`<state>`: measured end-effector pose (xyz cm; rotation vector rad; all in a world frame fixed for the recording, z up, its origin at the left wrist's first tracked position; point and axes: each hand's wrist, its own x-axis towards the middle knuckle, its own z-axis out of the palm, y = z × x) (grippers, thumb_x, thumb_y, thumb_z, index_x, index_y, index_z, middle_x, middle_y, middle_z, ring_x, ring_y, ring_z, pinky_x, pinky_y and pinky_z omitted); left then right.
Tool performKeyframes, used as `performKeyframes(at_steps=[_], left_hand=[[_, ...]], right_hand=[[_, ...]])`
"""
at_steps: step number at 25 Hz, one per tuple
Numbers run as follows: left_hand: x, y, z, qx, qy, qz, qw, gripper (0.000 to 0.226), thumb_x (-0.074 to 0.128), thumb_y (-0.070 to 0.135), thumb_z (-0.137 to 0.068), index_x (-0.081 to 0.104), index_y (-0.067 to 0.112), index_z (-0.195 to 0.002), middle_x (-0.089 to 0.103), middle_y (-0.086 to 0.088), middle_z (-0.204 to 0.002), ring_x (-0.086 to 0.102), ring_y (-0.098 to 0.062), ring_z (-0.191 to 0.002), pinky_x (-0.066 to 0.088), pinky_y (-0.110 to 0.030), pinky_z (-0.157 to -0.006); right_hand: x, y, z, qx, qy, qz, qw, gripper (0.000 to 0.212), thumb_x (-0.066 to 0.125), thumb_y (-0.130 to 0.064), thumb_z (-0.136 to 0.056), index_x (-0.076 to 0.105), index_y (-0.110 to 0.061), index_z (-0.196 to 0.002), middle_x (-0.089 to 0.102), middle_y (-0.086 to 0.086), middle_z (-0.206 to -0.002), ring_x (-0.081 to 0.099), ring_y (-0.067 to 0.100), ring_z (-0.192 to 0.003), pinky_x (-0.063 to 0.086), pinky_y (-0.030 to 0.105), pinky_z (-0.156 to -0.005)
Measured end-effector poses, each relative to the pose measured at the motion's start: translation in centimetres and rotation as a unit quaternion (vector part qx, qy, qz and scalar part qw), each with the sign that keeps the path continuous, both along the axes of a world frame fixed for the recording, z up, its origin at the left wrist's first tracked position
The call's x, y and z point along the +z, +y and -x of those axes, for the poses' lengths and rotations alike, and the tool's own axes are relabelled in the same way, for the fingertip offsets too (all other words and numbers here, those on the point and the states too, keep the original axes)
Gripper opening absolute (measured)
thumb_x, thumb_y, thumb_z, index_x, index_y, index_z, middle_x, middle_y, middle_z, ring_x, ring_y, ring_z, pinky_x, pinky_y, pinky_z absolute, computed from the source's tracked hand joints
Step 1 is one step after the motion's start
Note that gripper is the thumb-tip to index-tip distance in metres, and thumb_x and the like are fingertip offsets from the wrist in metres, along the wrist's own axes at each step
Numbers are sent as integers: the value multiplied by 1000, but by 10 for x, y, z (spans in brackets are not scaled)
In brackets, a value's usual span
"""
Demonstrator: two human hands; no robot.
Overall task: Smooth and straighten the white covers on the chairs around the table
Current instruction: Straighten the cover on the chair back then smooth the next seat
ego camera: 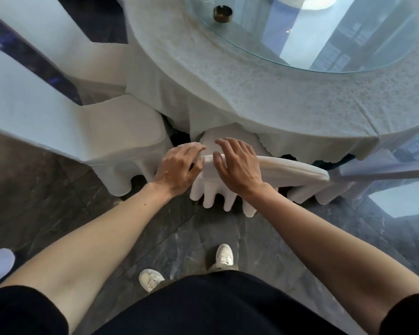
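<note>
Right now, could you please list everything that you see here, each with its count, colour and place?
middle cover: one, white, on the chair pushed in at the table, under the hands
other covers: at least three, white, two on the left, one on the right
tablecloth: one, pale white, over the round table
glass disc: one, clear, on the tablecloth
round dish: one, brass-coloured, on the glass disc
floor: dark grey stone, all around
shoes: two, white, on the floor
left hand: grips the left end of the middle cover
right hand: rests on the top edge of the middle cover, fingers relaxed
</note>
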<state>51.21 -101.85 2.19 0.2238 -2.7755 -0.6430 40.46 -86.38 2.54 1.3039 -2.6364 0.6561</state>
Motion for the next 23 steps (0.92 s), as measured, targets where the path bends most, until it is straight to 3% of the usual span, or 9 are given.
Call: performKeyframes(at_steps=[5, 13, 23], left_hand=[[9, -113, -113, 107, -10, 30, 994, 47, 28, 40, -98, 56, 14, -127, 58, -6, -128, 55, -25, -115, 43, -41, -95], [27, -258, -298, 260, -2, 54, 964, 48, 28, 39, -99, 56, 14, -128, 58, -5, -131, 51, -22, -121, 37, -39, -102], [11, -412, -332, 297, -9, 70, 952, 49, 29, 40, -98, 57, 13, -127, 58, -7, -131, 51, -23, -122, 37, -40, -103]], right_hand=[[12, -124, -78, 84, -1, -1, 996, 46, 37, -40, -98, 54, -10, -128, 59, 10, -126, 54, 29, -116, 40, 41, -98], [16, -304, -218, 216, -3, -27, 976, 47, 38, -43, -97, 50, -13, -131, 55, 9, -131, 52, 31, -117, 38, 40, -98], [2, -479, -250, 242, -52, -27, 969, 45, 41, -40, -100, 44, -13, -136, 51, 11, -136, 49, 29, -119, 38, 40, -100]])
